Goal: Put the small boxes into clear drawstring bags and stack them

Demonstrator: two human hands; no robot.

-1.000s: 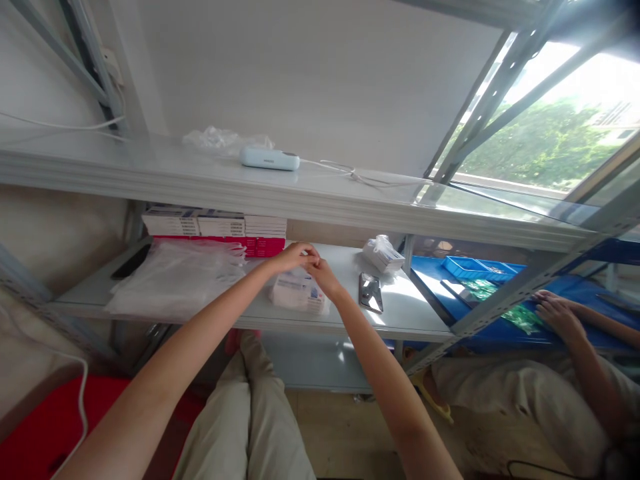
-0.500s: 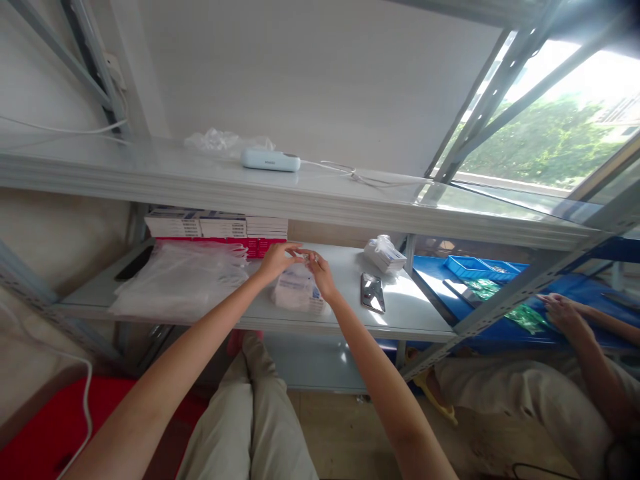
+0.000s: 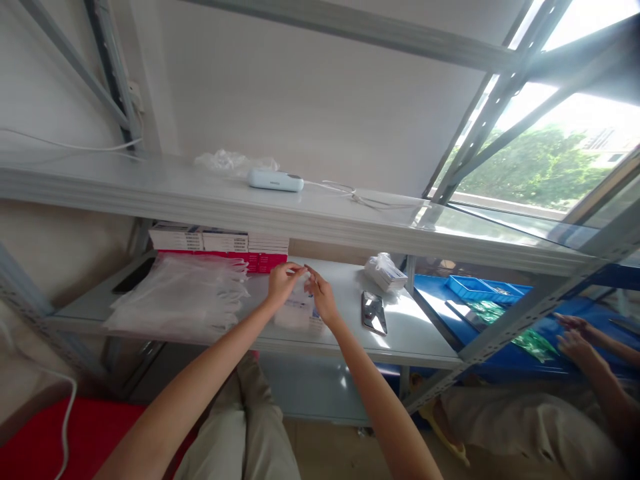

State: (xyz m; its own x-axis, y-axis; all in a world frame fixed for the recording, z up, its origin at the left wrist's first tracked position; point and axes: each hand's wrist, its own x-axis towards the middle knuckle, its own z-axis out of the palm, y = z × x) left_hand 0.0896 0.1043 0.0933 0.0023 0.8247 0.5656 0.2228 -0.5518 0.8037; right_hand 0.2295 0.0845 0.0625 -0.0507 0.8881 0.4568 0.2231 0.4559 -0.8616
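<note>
Over the middle of the lower shelf, my left hand (image 3: 283,283) and my right hand (image 3: 323,297) meet with fingers pinched together. Between them they grip the gathered top of a clear plastic bag (image 3: 295,319). Small white boxes with blue print show through the bag, which rests near the shelf's front edge. Exactly how the bag's top is folded or twisted is too small to tell. To the left lies a pile of empty clear plastic bags (image 3: 175,293) with drawstring-like ends. Another bagged stack of white boxes (image 3: 386,272) stands to the right.
A phone (image 3: 374,312) lies on the lower shelf (image 3: 415,333). Stacked white and red boxes (image 3: 225,250) line its back. The upper shelf (image 3: 200,200) holds a pale blue device (image 3: 276,180) with a cable. At right, a co-worker's hands (image 3: 575,333) are near green packets (image 3: 533,343) and a blue tray (image 3: 470,289).
The view has tilted up a little, so everything sits lower. My hands have raised the bag's top slightly, fingertips now closer together. The co-worker's hands have shifted.
</note>
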